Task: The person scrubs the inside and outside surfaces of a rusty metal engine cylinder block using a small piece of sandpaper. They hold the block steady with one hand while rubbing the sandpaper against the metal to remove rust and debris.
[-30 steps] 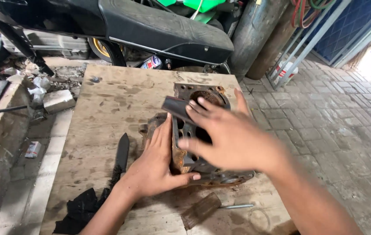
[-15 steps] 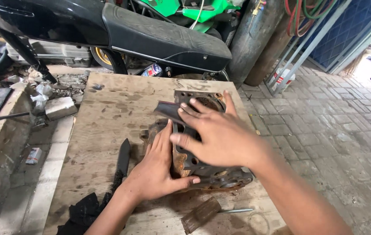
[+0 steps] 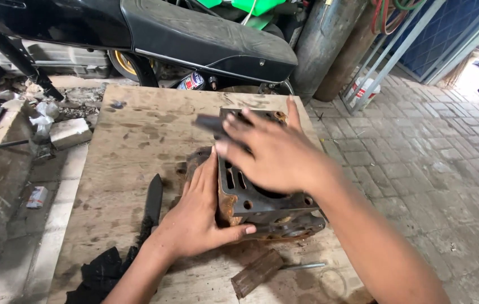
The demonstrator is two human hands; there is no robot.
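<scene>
On the wooden counter (image 3: 121,146), the left hand (image 3: 203,214) grips the rusty engine block (image 3: 262,197) while the right hand (image 3: 270,152) rubs a dark pad (image 3: 211,124), and sharp edges could cut fingers.

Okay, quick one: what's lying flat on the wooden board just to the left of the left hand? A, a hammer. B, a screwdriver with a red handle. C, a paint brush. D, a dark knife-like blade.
D: a dark knife-like blade lies on the wooden board beside the left hand, which steadies the rusty metal engine block while the right hand rests on top of it.
</scene>
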